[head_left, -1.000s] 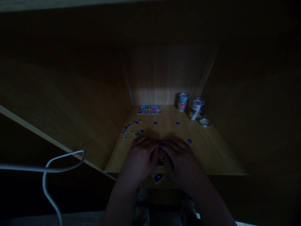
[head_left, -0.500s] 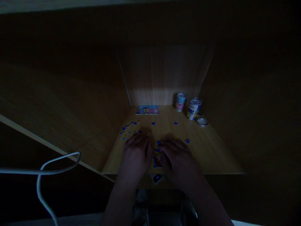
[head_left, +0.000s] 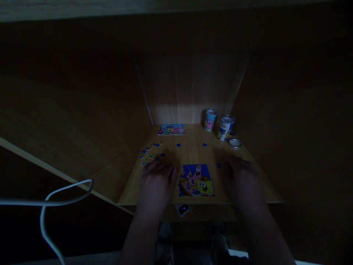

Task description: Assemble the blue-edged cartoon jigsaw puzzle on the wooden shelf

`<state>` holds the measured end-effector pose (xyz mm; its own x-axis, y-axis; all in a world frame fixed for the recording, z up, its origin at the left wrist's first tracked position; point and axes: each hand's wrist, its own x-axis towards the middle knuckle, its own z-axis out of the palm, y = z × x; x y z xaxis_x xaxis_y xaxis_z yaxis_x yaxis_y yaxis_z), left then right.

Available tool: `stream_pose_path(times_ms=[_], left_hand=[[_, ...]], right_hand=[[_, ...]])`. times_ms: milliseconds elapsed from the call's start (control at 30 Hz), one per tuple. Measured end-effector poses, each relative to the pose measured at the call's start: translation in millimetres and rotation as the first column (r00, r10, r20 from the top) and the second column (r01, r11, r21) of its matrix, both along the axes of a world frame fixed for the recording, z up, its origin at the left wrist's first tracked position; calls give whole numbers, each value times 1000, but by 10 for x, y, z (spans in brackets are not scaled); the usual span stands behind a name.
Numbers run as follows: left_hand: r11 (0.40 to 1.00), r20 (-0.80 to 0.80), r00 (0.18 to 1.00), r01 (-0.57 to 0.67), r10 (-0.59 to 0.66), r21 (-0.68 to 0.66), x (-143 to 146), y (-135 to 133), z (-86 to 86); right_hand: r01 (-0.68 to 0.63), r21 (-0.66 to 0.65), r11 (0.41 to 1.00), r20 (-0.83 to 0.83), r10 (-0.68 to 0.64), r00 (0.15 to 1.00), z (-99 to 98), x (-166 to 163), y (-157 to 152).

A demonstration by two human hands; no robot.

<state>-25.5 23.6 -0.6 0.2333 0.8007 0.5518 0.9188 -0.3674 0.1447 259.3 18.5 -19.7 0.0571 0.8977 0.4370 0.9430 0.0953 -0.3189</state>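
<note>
A partly joined jigsaw puzzle lies near the front edge of the wooden surface, showing a pink and a yellow cartoon figure on blue; its left side has open knobs and notches. Just left of it is my left hand, fingers curled together, with whatever they hold hidden. My right hand is off to the right of the puzzle, smeared by motion, beside a loose blue puzzle piece. Beyond my left hand, several loose puzzle pieces are scattered. Two more, a blue piece and another blue piece, lie farther back.
A joined picture strip lies at the back. Two printed cans, one pink and blue and one blue and white, stand back right by a round lid. Wooden panels enclose the sides. A white cable hangs at left.
My right hand has moved right, off the puzzle, uncovering its picture. My left hand has hardly shifted. The view has tilted slightly.
</note>
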Motion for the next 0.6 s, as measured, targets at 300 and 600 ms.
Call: stream_pose_path(times_ms=[300, 600], left_hand=[[999, -2, 1000, 23, -23, -34, -1, 4, -14], [999, 0, 1000, 20, -20, -50, 29, -19, 4]], right_hand=[[-55, -22, 998, 9, 55, 998, -34, -68, 54], [-36, -43, 998, 15, 37, 999, 9, -91, 56]])
